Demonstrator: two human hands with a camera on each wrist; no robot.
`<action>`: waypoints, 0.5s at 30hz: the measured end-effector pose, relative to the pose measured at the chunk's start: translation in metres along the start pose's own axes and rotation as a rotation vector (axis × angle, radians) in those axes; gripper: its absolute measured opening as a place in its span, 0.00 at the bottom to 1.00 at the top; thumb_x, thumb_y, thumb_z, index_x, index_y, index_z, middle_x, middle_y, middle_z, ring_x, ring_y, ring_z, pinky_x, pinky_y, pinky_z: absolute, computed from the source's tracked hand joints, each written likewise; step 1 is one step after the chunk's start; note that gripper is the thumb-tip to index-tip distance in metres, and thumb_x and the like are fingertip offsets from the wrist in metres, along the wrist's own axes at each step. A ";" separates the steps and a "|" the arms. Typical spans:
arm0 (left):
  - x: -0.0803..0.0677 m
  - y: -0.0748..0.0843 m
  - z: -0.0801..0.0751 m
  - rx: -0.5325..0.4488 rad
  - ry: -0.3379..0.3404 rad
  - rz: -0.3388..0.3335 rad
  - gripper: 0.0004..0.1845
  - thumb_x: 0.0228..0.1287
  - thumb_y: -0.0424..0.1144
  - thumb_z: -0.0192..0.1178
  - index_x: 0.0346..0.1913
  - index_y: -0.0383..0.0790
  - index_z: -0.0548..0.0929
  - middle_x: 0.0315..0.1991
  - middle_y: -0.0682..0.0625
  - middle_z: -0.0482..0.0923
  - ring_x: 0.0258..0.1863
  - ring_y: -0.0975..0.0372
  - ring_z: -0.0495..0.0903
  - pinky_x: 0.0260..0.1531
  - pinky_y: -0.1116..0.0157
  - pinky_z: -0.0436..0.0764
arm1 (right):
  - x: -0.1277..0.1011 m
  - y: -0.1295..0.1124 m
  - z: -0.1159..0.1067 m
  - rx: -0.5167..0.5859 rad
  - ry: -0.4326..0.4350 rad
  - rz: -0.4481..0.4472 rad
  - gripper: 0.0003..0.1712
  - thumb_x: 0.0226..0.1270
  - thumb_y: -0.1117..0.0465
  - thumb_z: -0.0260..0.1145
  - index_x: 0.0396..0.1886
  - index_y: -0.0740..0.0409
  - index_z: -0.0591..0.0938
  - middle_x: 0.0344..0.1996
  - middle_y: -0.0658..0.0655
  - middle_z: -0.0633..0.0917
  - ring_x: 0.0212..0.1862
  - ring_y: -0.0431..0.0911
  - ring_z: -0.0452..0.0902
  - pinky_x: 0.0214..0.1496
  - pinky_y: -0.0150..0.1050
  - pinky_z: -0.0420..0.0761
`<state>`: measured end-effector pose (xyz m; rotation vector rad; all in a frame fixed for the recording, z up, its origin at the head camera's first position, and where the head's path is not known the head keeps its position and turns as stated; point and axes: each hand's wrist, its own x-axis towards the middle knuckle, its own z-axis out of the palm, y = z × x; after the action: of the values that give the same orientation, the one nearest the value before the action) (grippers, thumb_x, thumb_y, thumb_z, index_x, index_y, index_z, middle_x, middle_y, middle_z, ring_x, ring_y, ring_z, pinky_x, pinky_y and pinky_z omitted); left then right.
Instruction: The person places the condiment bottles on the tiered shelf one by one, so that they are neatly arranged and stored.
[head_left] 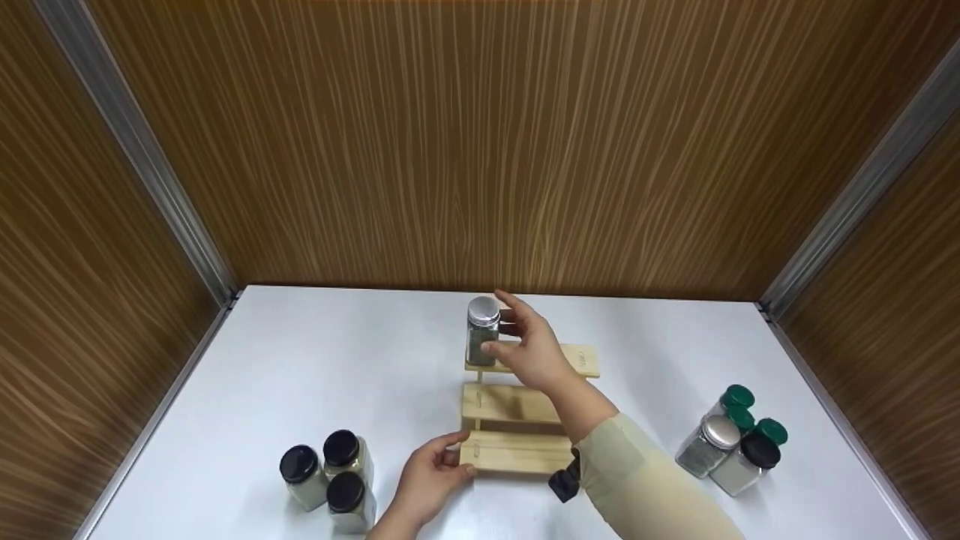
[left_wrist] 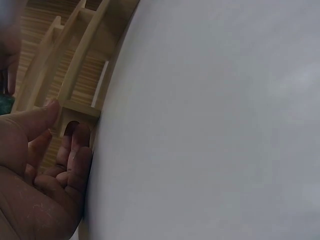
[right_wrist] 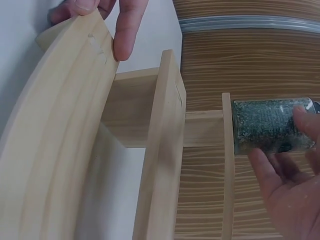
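— Where's the silver-capped spice jar [head_left: 482,331] sitting?

— Upright at the left end of the top step of the three-step wooden rack [head_left: 517,450], the step nearest the wood-grain back wall [head_left: 480,150]. The rest of that step, off to the right, is bare.

— And the right hand [head_left: 534,349]?

— Right beside the jar, fingers curved about its right side, thumb low at the front. The wrist view shows the fingertips [right_wrist: 306,117] touching the glass, but I can't tell if it's a real grip or just contact.

— The left hand [head_left: 431,476]?

— Holding the left end of the bottom step, thumb on top, fingers curled at the edge, close to the front edge of the white counter [head_left: 300,360].

— How much room around the rack?

— Plenty. It stands mid-counter, its top step near the back edge. Three black-capped jars [head_left: 330,472] cluster by the front-left, just beside the left hand. A second bunch, with green, black and silver caps [head_left: 731,442], stands toward the front-right, well apart from the rack. The two lower steps carry nothing, and the counter between the rack and each side wall lies open.
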<state>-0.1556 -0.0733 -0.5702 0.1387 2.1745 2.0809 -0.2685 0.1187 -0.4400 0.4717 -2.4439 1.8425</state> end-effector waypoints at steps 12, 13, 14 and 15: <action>0.000 0.002 -0.007 0.060 0.011 -0.059 0.30 0.59 0.22 0.72 0.66 0.25 0.80 0.38 0.47 0.83 0.38 0.61 0.82 0.38 0.70 0.84 | -0.030 -0.001 -0.027 0.074 0.201 -0.077 0.45 0.60 0.75 0.76 0.76 0.66 0.68 0.63 0.69 0.80 0.67 0.63 0.75 0.63 0.59 0.82; 0.000 0.002 -0.007 0.061 0.012 -0.068 0.30 0.59 0.22 0.72 0.66 0.26 0.80 0.39 0.47 0.83 0.38 0.61 0.82 0.38 0.70 0.84 | -0.032 -0.003 -0.031 0.068 0.224 -0.097 0.45 0.59 0.76 0.76 0.76 0.67 0.68 0.63 0.70 0.80 0.67 0.63 0.76 0.63 0.59 0.82; 0.000 0.002 -0.007 0.064 0.013 -0.076 0.30 0.59 0.22 0.72 0.66 0.26 0.80 0.38 0.47 0.82 0.38 0.62 0.81 0.38 0.70 0.84 | -0.035 -0.004 -0.036 0.058 0.248 -0.119 0.45 0.58 0.76 0.76 0.75 0.67 0.69 0.63 0.70 0.81 0.66 0.63 0.76 0.63 0.58 0.82; 0.000 0.002 -0.007 0.068 0.013 -0.088 0.30 0.59 0.22 0.72 0.66 0.26 0.80 0.38 0.47 0.82 0.38 0.62 0.81 0.38 0.70 0.84 | -0.039 -0.005 -0.041 0.048 0.272 -0.142 0.45 0.57 0.76 0.77 0.74 0.68 0.69 0.62 0.70 0.81 0.66 0.63 0.77 0.62 0.56 0.82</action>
<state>-0.1573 -0.0802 -0.5678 0.0358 2.2172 1.9683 -0.2363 0.1640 -0.4314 0.3592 -2.1381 1.7794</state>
